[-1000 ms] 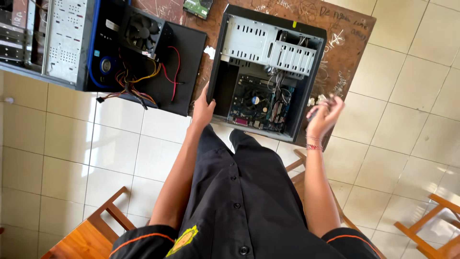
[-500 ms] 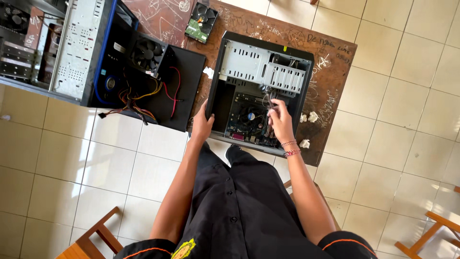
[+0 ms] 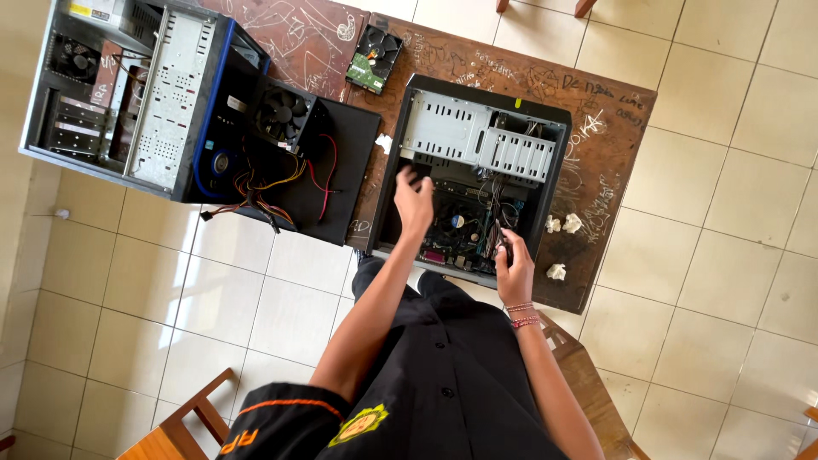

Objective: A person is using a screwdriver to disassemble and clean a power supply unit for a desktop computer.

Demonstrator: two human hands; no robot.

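- The left hand (image 3: pixel 415 203) reaches into the open computer case (image 3: pixel 474 192) at centre frame, fingers loosely curled over the dark interior near the motherboard (image 3: pixel 460 223); whether it grips anything cannot be told.
- The right hand (image 3: pixel 514 271) sits at the lower right edge of the same case, fingers closed around a small dark object (image 3: pixel 503 244) too small to identify; beaded bracelets (image 3: pixel 520 313) ring the wrist.
- The two hands are apart, one on each side of the board.
- The case is a black metal box lying on its side, with a perforated grey drive cage (image 3: pixel 477 140) across its upper half and tangled thin wires beside the board's round cooler.
- It rests on a brown wooden table (image 3: pixel 605 153), its worn top scrawled with pale scratches and writing.
- Three crumpled white paper balls (image 3: pixel 563 238) lie on the table just right of the case.
- A bare hard drive (image 3: pixel 375 60), green board up, lies near the top centre.
- In the upper left stands a second case (image 3: pixel 145 94), grey metal with a blue trim, with a black fan (image 3: pixel 284 115) and red, yellow and black cables (image 3: pixel 273 183) spilling onto a flat black panel (image 3: pixel 328 183).
- Pale glossy square floor tiles (image 3: pixel 724 221) surround the table; wooden chair frames (image 3: pixel 187 422) show at the lower left.
- Half a second ago the left hand rested on the case's lower left edge; it is now inside. The right hand was over the board and now lies at the lower right rim.
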